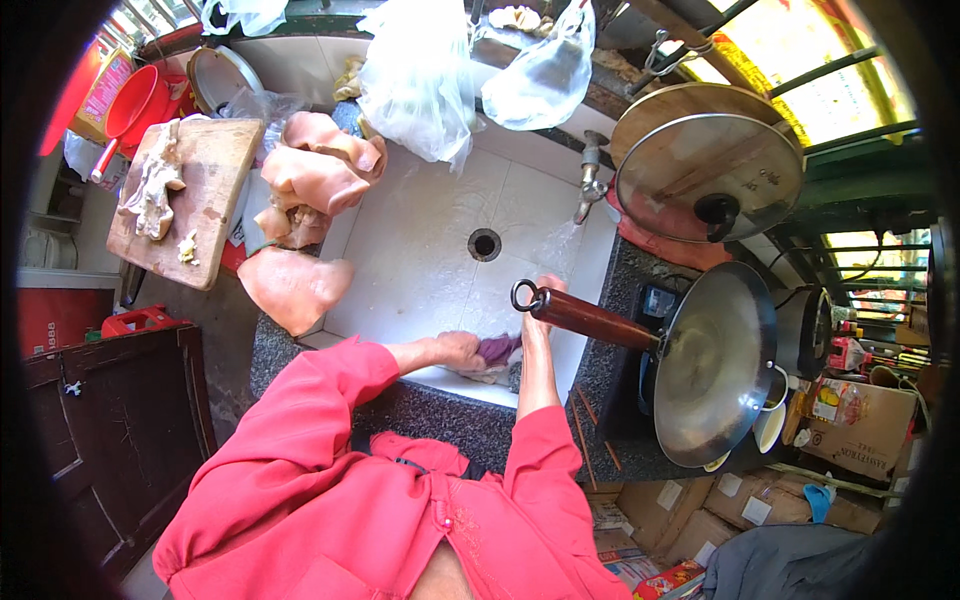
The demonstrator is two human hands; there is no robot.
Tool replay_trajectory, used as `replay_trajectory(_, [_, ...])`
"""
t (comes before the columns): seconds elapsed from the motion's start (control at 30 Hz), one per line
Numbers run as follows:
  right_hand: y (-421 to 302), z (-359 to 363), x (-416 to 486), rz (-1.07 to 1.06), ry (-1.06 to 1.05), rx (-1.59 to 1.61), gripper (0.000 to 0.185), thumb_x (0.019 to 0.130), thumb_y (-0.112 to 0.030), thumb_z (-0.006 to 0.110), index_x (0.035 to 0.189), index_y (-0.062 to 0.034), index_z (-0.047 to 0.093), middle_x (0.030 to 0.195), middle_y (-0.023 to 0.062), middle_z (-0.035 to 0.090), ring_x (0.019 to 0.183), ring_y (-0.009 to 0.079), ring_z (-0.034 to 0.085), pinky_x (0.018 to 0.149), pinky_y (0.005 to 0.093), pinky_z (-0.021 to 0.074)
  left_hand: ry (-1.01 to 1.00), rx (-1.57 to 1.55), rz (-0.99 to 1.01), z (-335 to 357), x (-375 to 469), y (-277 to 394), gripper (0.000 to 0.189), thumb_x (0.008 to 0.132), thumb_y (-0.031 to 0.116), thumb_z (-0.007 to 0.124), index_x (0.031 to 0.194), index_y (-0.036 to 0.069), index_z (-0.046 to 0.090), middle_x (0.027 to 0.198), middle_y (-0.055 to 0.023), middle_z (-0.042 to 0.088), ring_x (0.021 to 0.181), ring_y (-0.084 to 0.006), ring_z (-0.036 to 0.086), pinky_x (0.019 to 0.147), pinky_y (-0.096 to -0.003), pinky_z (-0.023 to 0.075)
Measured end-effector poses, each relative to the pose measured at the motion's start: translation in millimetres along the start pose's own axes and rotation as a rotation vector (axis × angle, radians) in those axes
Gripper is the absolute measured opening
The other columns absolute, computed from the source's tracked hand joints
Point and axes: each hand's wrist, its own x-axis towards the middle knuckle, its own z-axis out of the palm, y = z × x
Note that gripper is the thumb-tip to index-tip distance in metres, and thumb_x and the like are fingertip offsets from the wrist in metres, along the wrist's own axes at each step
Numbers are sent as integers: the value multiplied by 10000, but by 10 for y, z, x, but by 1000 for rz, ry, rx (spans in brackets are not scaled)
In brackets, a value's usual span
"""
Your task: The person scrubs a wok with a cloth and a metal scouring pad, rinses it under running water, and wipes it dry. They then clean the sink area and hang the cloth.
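Note:
My left hand (463,351) grips a purple cloth (498,349) low in the white tiled sink (420,225), near its front wall. My right hand (550,289) is farther forward and to the right, below the running metal faucet (590,184); the wok's wooden handle (592,315) partly covers it, so its fingers are hard to make out. A paler cloth or rag (487,373) lies beneath the purple one. Large pieces of raw, skin-on meat (319,169) are heaped at the sink's left edge, and one more piece (296,289) rests nearer me.
A wooden cutting board (217,172) with meat scraps (155,184) sits at the left. To the right a wok (716,367) stands on the stove side, its handle reaching over the sink. Behind it leans a glass lid (705,176). Plastic bags (424,75) hang above the sink.

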Motion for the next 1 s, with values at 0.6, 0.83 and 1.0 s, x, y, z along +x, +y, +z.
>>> replay_trajectory(0.6, [-1412,-660,413,601,273,738,340,782,-62,510,1119,-18,536,1041,96,574,880,188,576,674,297,476,-244,-977,-74,-262,78,-161,276,698,259,661,898,69,638,877,-99,647,726,-210,639,585,-365,558])
replay_trajectory(0.83, [-1378,-645,-439,90,129,759,141,815,-102,573,941,-41,568,792,40,547,699,119,527,628,244,453,4,-1916,87,-1050,931,65,261,782,142,565,1027,50,545,896,-104,627,760,-235,631,584,-361,536])
replay_trajectory(1.0, [-1194,-905,-1076,139,-416,-292,219,819,-132,507,936,25,602,897,267,601,832,427,593,736,462,470,144,-1735,-149,-1403,1603,825,152,856,225,497,875,90,565,759,-69,614,713,-226,618,498,-306,481])
